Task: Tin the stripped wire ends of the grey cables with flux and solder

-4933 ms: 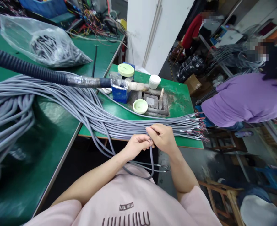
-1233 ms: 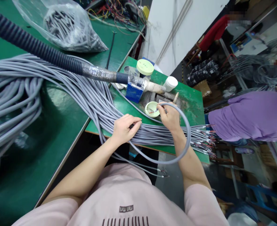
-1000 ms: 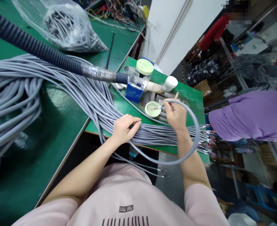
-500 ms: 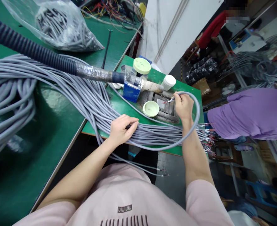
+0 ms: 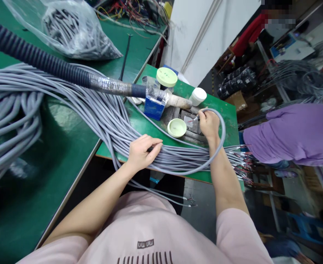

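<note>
My right hand (image 5: 209, 124) pinches a grey cable (image 5: 222, 137) near its stripped end. Thin reddish wires poke out of that end, over the shiny silver square (image 5: 188, 121) in a grimy dark metal unit (image 5: 196, 138) that looks like a solder pot. From there the cable loops over my right forearm and back to the bundle. My left hand (image 5: 143, 152) lies on the thick bundle of grey cables (image 5: 183, 157), thumb apart from the fingers. Close to the unit are a pale green shallow cup (image 5: 177, 127) and the light nozzle (image 5: 179, 101) of a black corrugated hose (image 5: 65, 71).
A blue box (image 5: 153, 108) props the hose. Behind stand a green-lidded jar (image 5: 166, 76) and a white tub (image 5: 198, 96). A plastic bag of cable pieces (image 5: 73, 31) lies on the left green table (image 5: 65, 143). A person in purple (image 5: 290, 134) is at the right.
My right hand has moved slightly left with the cable, bringing the wire ends further over the silver square. The cable loop has narrowed. My left hand stays on the bundle.
</note>
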The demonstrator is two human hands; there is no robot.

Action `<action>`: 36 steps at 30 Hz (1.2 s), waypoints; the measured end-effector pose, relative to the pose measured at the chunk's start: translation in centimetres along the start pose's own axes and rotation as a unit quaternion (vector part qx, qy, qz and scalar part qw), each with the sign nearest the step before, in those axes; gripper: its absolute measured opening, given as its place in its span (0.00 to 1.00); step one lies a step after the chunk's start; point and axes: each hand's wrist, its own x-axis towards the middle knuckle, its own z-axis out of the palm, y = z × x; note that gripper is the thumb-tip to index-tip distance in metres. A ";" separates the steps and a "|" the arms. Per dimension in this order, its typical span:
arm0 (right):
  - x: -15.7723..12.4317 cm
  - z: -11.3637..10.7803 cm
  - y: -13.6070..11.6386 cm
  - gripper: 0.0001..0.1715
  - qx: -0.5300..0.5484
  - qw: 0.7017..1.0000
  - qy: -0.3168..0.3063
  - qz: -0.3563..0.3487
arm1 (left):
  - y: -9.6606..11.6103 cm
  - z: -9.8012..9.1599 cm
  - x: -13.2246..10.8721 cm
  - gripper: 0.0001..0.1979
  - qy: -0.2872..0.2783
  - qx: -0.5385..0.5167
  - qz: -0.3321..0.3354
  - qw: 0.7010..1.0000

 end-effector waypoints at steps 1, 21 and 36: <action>0.0 0.1 0.0 0.18 -0.001 1.000 -0.006 0.002 | 0.0 0.0 0.0 0.04 0.000 0.001 -0.001 1.000; -12.2 -9.9 -8.9 0.18 0.262 0.949 0.064 -0.165 | 1.0 0.2 -0.3 0.06 0.015 -0.064 -0.056 0.996; -20.1 -8.0 -9.9 0.27 0.231 0.953 0.087 -0.175 | 6.4 4.6 -4.2 0.21 -0.113 -0.601 -0.429 0.665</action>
